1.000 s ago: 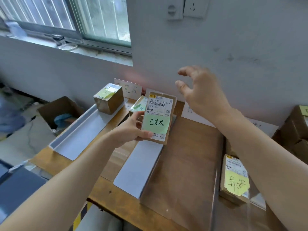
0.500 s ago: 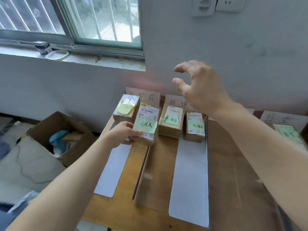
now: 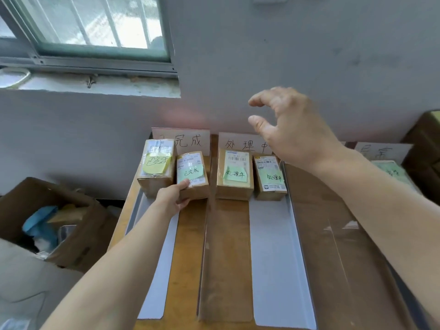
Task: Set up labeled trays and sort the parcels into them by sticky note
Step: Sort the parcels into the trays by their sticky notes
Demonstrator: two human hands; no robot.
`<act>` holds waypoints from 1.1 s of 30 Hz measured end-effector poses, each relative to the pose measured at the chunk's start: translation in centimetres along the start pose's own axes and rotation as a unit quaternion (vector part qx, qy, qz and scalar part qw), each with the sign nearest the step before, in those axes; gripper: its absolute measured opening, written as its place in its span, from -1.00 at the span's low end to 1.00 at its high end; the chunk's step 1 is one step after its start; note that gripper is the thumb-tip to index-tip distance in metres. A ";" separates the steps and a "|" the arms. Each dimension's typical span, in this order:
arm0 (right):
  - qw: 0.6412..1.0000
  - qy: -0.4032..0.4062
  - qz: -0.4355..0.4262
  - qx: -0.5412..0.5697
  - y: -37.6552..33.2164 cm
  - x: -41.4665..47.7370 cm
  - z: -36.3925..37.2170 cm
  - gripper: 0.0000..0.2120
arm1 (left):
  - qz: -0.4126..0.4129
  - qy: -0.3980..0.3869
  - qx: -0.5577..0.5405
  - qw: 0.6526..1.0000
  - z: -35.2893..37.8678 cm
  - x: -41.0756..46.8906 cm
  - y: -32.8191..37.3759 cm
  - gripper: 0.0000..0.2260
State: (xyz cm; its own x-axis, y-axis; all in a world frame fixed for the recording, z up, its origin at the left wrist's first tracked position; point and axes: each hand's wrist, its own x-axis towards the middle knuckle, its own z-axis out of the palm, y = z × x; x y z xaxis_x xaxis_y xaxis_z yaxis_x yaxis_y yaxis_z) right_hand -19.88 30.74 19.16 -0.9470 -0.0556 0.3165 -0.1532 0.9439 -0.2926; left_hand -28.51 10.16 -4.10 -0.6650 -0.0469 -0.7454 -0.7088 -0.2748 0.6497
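Note:
My left hand [image 3: 172, 197] grips a small cardboard parcel [image 3: 193, 177] with a green sticky note, at the far end of the left tray [image 3: 152, 270]. It stands right next to a taller parcel [image 3: 156, 171] with a yellow note. A white label card [image 3: 188, 140] leans on the wall behind them. The middle tray [image 3: 273, 258] holds two parcels with green notes, one on the left [image 3: 234, 175] and one on the right [image 3: 270, 178], under a second label card [image 3: 240, 145]. My right hand [image 3: 290, 127] hovers above them, fingers spread, holding nothing.
A third label card [image 3: 381, 151] and a green-noted parcel [image 3: 388, 171] sit at the right, with brown boxes [image 3: 426, 148] beyond. An open cardboard box [image 3: 47, 222] of odds and ends stands on the floor at the left. The wall is close behind the trays.
My left hand has carried the green-noted parcel forward and down beside the yellow-noted parcel in the left tray. The view has swung to face the trays. My right hand stays raised.

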 end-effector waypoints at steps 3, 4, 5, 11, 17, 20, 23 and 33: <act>1.000 -0.008 -0.002 -0.003 0.1 0.1 0.6 -0.70 | 0.000 0.027 -0.033 0.999 0.4 0.6 -0.2 -0.59; 1.000 -0.010 -0.003 -0.004 0.0 0.1 0.8 -0.70 | 0.001 0.036 -0.037 0.999 0.4 0.8 -0.2 -0.59; 1.000 -0.012 -0.003 -0.004 0.0 0.2 0.9 -0.70 | 0.003 0.048 -0.040 0.998 0.5 0.9 -0.3 -0.57; 1.000 -0.020 -0.012 0.003 -0.3 0.3 1.7 -0.69 | 0.032 0.119 -0.113 0.986 0.9 1.5 -0.6 -0.53; 1.000 -0.010 -0.021 -0.003 -0.1 -0.3 1.4 -0.69 | 0.026 0.133 -0.038 0.990 2.4 -0.9 0.0 -0.64; 1.000 0.000 -0.027 -0.006 0.2 -1.0 0.8 -0.68 | 0.182 0.092 0.125 0.971 4.5 -5.4 1.8 -0.70; 0.999 0.028 -0.030 -0.021 0.7 -2.0 -0.5 -0.67 | 0.412 0.039 0.243 0.877 7.0 -11.3 3.7 -0.75; 0.971 0.166 -0.051 -0.164 5.5 -8.2 -7.5 -0.79 | 0.800 0.027 0.352 0.485 15.5 -25.6 3.3 -0.81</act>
State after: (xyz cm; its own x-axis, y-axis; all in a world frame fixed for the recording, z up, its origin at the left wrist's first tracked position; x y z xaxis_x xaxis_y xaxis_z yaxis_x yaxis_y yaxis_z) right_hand -10.83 38.83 21.72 -0.7806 -0.0970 0.6174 -0.0915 0.9950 0.0406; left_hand -17.52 25.34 19.42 -0.5019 0.3099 0.8075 0.7874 0.5500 0.2783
